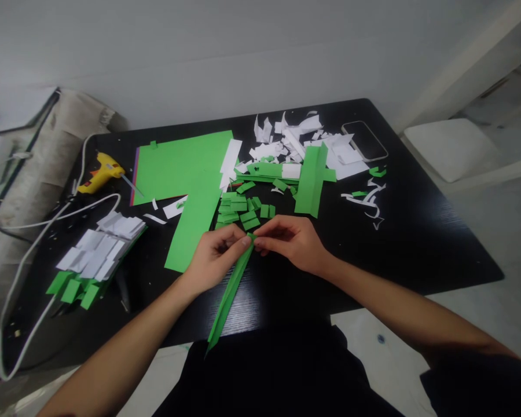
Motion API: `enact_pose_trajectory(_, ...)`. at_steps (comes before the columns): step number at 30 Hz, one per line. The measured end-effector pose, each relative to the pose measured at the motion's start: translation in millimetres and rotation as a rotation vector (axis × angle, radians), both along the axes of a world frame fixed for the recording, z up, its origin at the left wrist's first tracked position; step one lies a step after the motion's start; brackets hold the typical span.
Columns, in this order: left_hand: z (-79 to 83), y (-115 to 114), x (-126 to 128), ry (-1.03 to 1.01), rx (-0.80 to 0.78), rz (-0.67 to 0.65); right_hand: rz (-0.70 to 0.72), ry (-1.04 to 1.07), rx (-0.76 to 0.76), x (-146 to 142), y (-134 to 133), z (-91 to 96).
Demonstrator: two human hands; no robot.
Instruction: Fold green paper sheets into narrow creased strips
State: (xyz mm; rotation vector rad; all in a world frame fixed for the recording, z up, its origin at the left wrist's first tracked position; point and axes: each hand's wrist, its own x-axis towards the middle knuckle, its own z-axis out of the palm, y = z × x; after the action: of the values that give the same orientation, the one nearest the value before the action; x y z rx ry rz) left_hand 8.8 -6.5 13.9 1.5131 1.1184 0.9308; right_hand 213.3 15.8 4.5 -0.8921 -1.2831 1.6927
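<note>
A long folded strip of green paper (231, 294) hangs at a slant from my fingers over the table's front edge. My left hand (219, 255) pinches its upper end between thumb and forefinger. At the same end, my right hand (290, 240) pinches the strip's tip, its fingertips nearly touching the left thumb. Just beyond my hands lie several small folded green paper pieces (235, 202). A wider creased green strip (311, 182) rests behind my right hand. To the left, a large green sheet (182, 165) lies with another green piece (195, 223) reaching toward my left wrist.
A yellow glue gun (102, 172) with a white cable (19, 272) lies at the left. Near it sits a white-and-green folded paper construction (99, 249). White paper scraps (293, 139) heap at the back, beside a phone (364, 140). Curled offcuts (369, 197) lie on the right.
</note>
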Motion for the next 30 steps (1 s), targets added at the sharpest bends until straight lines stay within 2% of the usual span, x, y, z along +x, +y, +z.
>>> enact_pose_trajectory(14, -5.7, -2.6, -0.4, -0.026, 0.093, -0.013, -0.01, 0.04, 0.061, -0.1, -2.8, 1.4)
enact_pose_trajectory(21, -5.6, -3.4, -1.3, -0.063, 0.008, -0.014, -0.021, -0.042, 0.171, 3.3, -2.3, -0.8)
enact_pose_trajectory(30, -0.9, -2.5, 1.1, -0.209, -0.125, -0.016, -0.07, -0.034, 0.237, 2.2, -1.5, -5.1)
